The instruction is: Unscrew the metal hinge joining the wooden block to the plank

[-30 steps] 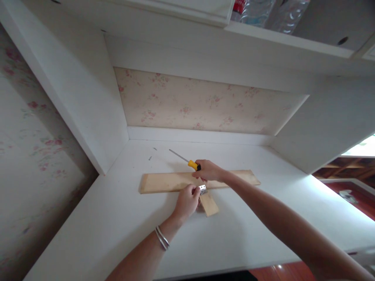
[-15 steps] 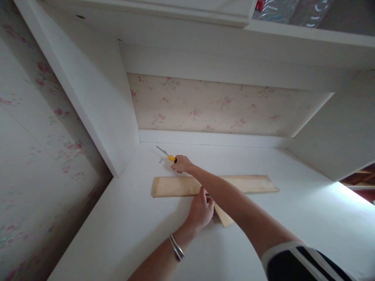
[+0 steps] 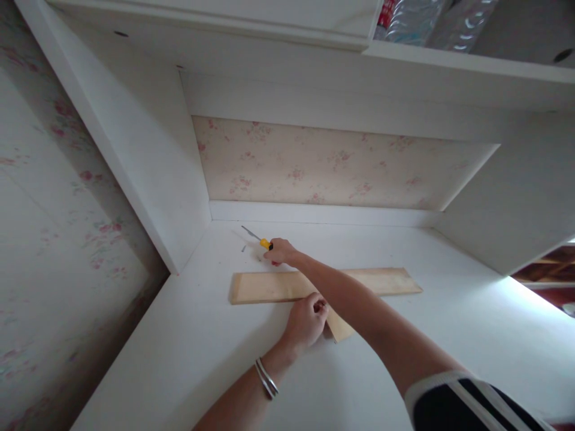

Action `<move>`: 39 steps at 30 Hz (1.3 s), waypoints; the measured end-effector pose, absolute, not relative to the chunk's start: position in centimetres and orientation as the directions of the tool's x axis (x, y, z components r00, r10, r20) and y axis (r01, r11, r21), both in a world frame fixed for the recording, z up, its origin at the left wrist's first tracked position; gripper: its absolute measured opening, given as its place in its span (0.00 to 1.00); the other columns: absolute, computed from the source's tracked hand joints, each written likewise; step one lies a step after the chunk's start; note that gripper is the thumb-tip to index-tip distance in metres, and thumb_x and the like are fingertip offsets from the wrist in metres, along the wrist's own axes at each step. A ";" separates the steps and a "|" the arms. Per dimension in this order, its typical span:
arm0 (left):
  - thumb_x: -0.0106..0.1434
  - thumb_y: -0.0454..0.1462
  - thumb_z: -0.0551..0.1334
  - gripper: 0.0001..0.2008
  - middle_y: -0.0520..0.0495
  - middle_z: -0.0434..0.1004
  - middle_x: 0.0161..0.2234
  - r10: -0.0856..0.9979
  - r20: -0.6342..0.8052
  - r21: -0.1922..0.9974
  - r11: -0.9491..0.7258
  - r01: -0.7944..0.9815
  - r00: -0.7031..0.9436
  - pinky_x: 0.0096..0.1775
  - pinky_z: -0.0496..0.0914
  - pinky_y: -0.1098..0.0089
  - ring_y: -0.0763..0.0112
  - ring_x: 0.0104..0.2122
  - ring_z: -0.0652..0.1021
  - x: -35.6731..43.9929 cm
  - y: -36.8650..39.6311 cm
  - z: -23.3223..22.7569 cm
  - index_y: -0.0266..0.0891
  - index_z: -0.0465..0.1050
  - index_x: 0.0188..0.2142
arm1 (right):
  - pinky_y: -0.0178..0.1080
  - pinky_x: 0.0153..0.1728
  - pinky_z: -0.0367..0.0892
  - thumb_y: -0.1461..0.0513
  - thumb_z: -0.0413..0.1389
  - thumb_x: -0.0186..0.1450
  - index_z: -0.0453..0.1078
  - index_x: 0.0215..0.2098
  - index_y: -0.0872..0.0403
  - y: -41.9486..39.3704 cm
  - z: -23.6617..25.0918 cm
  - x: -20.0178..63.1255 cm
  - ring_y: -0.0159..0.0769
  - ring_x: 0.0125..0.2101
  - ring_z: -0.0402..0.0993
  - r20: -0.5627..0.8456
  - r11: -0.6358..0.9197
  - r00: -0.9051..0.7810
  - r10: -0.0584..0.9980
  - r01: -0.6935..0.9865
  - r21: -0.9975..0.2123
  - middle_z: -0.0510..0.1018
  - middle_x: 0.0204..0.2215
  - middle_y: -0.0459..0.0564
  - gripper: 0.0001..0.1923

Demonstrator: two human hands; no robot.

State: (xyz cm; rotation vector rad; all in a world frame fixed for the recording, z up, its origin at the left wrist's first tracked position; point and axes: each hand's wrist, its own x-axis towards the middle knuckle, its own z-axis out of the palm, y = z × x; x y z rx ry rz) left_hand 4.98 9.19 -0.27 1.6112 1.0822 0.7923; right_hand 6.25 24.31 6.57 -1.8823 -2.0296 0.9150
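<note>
My right hand (image 3: 281,251) reaches far over the white surface, its fingers closed at the black end of a screwdriver (image 3: 265,243) with a yellow handle. The screwdriver's shaft points away to the far left. Two small screws (image 3: 244,248) seem to lie beside it. A long pale wooden board (image 3: 265,287) lies crosswise, partly covered by my right forearm. A shorter wooden board (image 3: 338,327) extends toward me from its near edge. Where the boards meet, my left hand (image 3: 306,321) has its fingers curled in a pinch; what they hold, if anything, is hidden.
A white panel (image 3: 130,149) stands upright at the left, another (image 3: 525,203) at the right. Overhead runs a white cabinet (image 3: 269,72) with clear plastic bottles (image 3: 415,21) on it. Flowered wallpaper (image 3: 341,164) covers the back wall.
The screwdriver has shifted slightly right with my right hand. My left hand's fingers have curled in at the boards' joint. The whole view has moved a little.
</note>
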 end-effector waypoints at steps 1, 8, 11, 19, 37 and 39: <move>0.59 0.36 0.56 0.11 0.48 0.76 0.31 0.921 -0.031 0.969 -0.067 0.236 0.389 0.23 0.63 0.76 0.74 0.22 0.72 5.0 9.2 -0.4 0.40 0.72 0.40 | 0.31 0.25 0.66 0.61 0.60 0.53 0.71 0.38 0.58 24.0 6.8 6.7 0.32 0.24 0.73 -0.241 -0.023 -0.152 0.959 0.801 -0.598 0.77 0.26 0.51 0.15; 0.58 0.35 0.58 0.12 0.47 0.74 0.32 0.927 -0.109 0.994 0.094 0.059 0.358 0.29 0.68 0.75 0.75 0.26 0.73 5.2 9.6 -0.7 0.36 0.71 0.42 | 0.29 0.22 0.64 0.56 0.56 0.59 0.69 0.41 0.56 18.7 8.4 12.1 0.25 0.20 0.67 -0.162 -0.014 -0.177 0.971 0.635 -0.772 0.75 0.25 0.47 0.15; 0.58 0.35 0.59 0.13 0.45 0.75 0.33 0.923 -0.135 0.991 0.135 0.023 0.361 0.31 0.69 0.74 0.74 0.27 0.73 5.1 9.7 -0.4 0.34 0.71 0.43 | 0.30 0.28 0.67 0.55 0.56 0.59 0.68 0.45 0.55 14.9 9.3 15.5 0.27 0.25 0.70 -0.068 -0.004 -0.117 0.991 0.473 -0.881 0.75 0.30 0.48 0.18; 0.56 0.35 0.62 0.14 0.42 0.75 0.37 0.915 -0.236 0.960 0.271 -0.067 0.328 0.33 0.71 0.71 0.68 0.34 0.75 4.9 9.9 0.4 0.33 0.71 0.42 | 0.30 0.19 0.63 0.53 0.58 0.59 0.67 0.39 0.56 7.1 10.9 21.5 0.24 0.20 0.64 0.329 0.344 0.404 0.853 0.040 -0.938 0.74 0.34 0.49 0.15; 0.53 0.40 0.64 0.19 0.44 0.76 0.34 0.939 -0.243 0.960 0.270 -0.082 0.243 0.30 0.69 0.72 0.68 0.32 0.74 5.5 9.8 0.2 0.33 0.72 0.43 | 0.33 0.27 0.62 0.56 0.54 0.63 0.63 0.36 0.53 8.5 13.5 20.1 0.28 0.24 0.65 0.691 0.450 0.317 0.649 0.572 -0.686 0.70 0.25 0.43 0.09; 0.53 0.41 0.64 0.18 0.44 0.75 0.33 0.942 -0.239 0.961 0.264 -0.083 0.237 0.29 0.68 0.72 0.68 0.32 0.74 5.4 9.8 0.2 0.33 0.72 0.42 | 0.33 0.27 0.61 0.56 0.54 0.63 0.63 0.36 0.53 8.9 13.5 19.8 0.27 0.23 0.65 0.690 0.434 0.262 0.675 0.614 -0.659 0.70 0.25 0.42 0.09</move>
